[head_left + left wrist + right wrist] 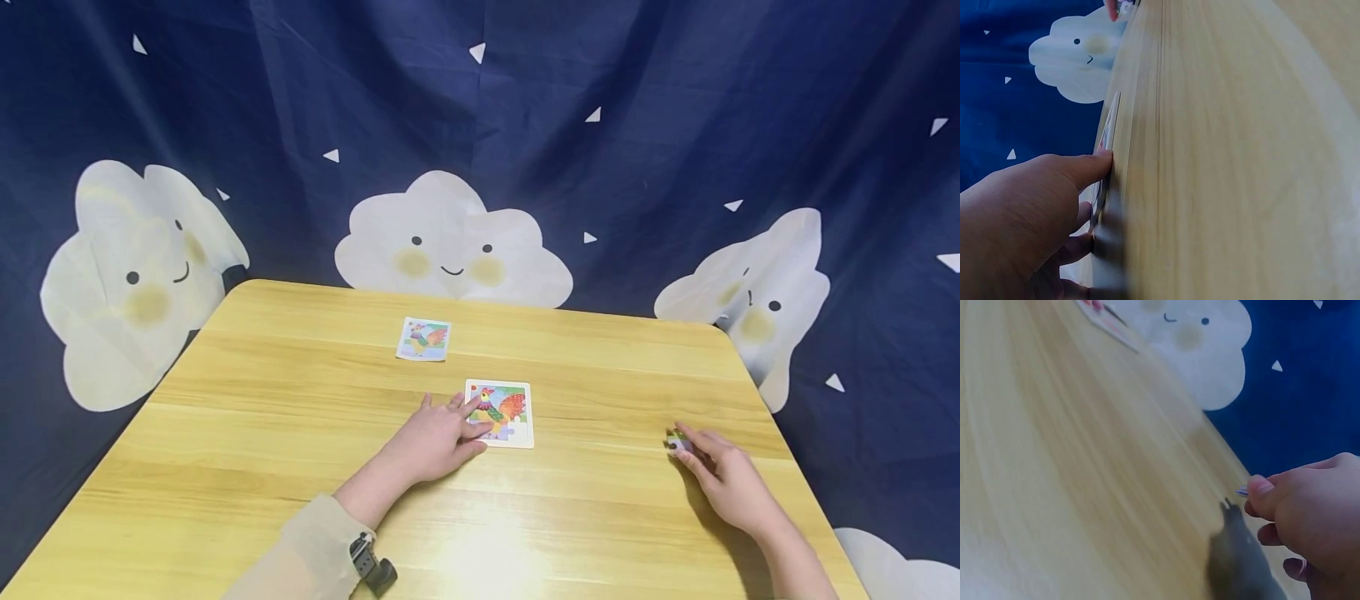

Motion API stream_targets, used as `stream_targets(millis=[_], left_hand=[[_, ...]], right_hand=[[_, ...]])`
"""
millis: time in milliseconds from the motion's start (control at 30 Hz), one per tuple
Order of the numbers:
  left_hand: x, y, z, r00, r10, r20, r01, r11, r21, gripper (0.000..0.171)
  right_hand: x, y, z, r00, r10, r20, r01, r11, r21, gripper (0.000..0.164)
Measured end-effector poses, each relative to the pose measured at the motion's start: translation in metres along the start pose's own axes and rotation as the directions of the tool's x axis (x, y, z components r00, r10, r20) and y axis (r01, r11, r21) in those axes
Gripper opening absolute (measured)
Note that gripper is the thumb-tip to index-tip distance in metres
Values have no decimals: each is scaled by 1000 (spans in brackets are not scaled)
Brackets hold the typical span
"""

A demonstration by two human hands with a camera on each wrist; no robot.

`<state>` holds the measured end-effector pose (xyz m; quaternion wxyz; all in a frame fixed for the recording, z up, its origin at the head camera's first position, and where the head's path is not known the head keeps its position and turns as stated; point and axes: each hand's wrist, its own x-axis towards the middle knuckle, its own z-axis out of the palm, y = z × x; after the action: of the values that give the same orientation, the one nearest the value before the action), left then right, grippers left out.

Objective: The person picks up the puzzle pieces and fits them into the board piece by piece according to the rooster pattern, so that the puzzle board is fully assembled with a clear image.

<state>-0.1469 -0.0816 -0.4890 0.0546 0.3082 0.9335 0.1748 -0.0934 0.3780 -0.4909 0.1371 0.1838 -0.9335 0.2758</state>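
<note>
A rooster jigsaw puzzle (512, 406) in a white frame lies mid-table, its bare white backing showing at the lower right. My left hand (438, 437) rests on the puzzle's left side with fingers spread. In the left wrist view, the thumb of that left hand (1029, 215) lies at the frame's near edge. Off to the right, my right hand (727, 483) pinches a jigsaw piece (677, 442) between thumb and fingers. From the right wrist view, only a thin edge of the piece (1242, 492) pokes out past the thumb, held above the table with its shadow below.
Behind the puzzle, a small card (424, 340) with the same rooster picture lies on the wooden table (300, 383). A dark blue curtain (525, 125) with white clouds hangs along the table's far edge. A black strap (371, 567) circles the left sleeve.
</note>
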Motion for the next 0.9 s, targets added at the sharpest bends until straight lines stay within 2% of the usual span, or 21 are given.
stream_targets(millis=[200, 400, 633, 900], left_hand=[[0, 0, -1, 1000, -3, 2, 3, 1000, -4, 38], [0, -1, -1, 1000, -7, 3, 7, 1000, -6, 38], [0, -1, 0, 1000, 4, 5, -4, 1000, 0, 39], [0, 0, 0, 1000, 5, 1, -5, 1000, 11, 39]], right_hand=[[8, -13, 6, 999, -39, -14, 40, 996, 80, 47], [14, -24, 14, 999, -5, 32, 1, 989, 147, 44], [19, -35, 22, 997, 23, 80, -37, 984, 176, 40], [28, -47, 30, 993, 26, 116, -49, 978, 202, 44]])
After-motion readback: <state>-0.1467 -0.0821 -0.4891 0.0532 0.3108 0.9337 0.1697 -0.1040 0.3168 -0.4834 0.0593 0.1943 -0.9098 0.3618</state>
